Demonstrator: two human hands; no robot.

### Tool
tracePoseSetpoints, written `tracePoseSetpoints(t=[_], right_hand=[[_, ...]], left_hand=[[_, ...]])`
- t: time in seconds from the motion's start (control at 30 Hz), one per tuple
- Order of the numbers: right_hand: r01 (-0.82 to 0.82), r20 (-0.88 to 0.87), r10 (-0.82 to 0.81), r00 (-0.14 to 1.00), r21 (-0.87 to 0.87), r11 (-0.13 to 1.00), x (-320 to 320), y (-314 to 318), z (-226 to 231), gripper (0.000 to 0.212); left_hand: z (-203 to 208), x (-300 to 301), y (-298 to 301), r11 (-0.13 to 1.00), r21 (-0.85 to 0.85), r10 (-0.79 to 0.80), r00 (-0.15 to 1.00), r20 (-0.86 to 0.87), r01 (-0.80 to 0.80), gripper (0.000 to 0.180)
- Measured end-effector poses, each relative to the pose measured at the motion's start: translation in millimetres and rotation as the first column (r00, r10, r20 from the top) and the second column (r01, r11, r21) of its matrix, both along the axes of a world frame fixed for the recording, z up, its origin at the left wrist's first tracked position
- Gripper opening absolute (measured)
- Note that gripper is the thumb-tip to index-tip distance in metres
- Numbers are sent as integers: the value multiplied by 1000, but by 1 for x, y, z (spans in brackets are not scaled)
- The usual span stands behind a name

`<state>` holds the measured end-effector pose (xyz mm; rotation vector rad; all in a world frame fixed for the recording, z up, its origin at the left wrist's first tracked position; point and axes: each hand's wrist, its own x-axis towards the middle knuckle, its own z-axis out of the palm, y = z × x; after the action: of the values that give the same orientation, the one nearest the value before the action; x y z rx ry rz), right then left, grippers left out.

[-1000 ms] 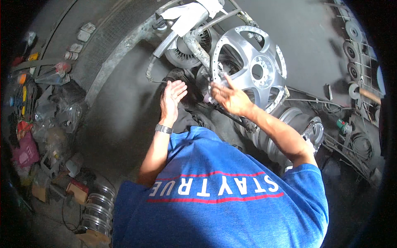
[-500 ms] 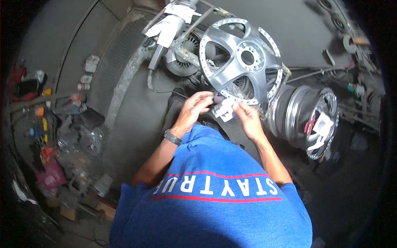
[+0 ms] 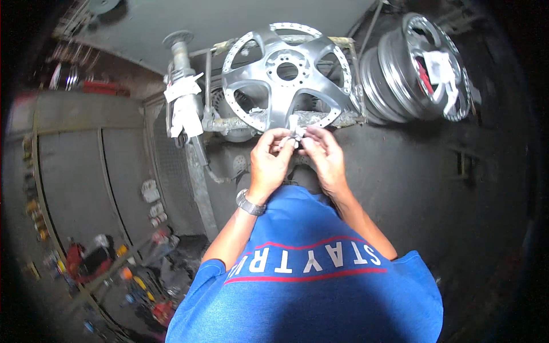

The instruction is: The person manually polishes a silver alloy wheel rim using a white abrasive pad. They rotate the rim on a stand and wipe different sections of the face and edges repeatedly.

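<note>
In front of me my left hand, with a watch on its wrist, and my right hand meet at their fingertips. Both pinch a small crumpled white rag, cloth or paper, one end of it sticking up. Something dark shows beneath it between the fingers, too small to name. Just beyond the fingertips a silver five-spoke wheel face leans on a metal frame, small holes all round its rim. I cannot tell whether the rag touches it.
At the right a polished wheel rim lies on its side with a white cloth on it. A grey power tool, partly wrapped in white, hangs at the left of the frame. Assorted clutter lies at the lower left.
My view has turned, so the wheel face now sits more upright and central. My hands have come together on the white rag, which only the right hand pinched before.
</note>
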<state>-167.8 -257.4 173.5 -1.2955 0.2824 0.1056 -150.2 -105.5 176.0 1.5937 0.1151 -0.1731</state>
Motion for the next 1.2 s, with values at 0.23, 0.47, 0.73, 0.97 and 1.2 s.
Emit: tracePoseSetpoints(t=[0.23, 0.47, 0.73, 0.97, 1.2], right_hand=[[170, -159, -85, 984, 659, 732, 7, 79, -14, 38], [218, -166, -151, 975, 555, 803, -7, 154, 8, 38], [522, -319, -474, 821, 78, 850, -70, 172, -79, 28], [712, -82, -834, 546, -479, 513, -41, 128, -142, 31], [725, 328, -857, 396, -685, 73, 35, 158, -150, 35]], left_hand=[[2, 16, 88, 993, -107, -46, 998, 46, 51, 45], [2, 52, 155, 890, -197, -425, 905, -24, 412, 24], [-26, 44, 160, 874, 4, -464, 837, -290, 486, 23], [-41, 59, 195, 943, -65, -317, 818, -479, 327, 21], [-59, 100, 221, 906, -98, -409, 797, -445, 411, 18]])
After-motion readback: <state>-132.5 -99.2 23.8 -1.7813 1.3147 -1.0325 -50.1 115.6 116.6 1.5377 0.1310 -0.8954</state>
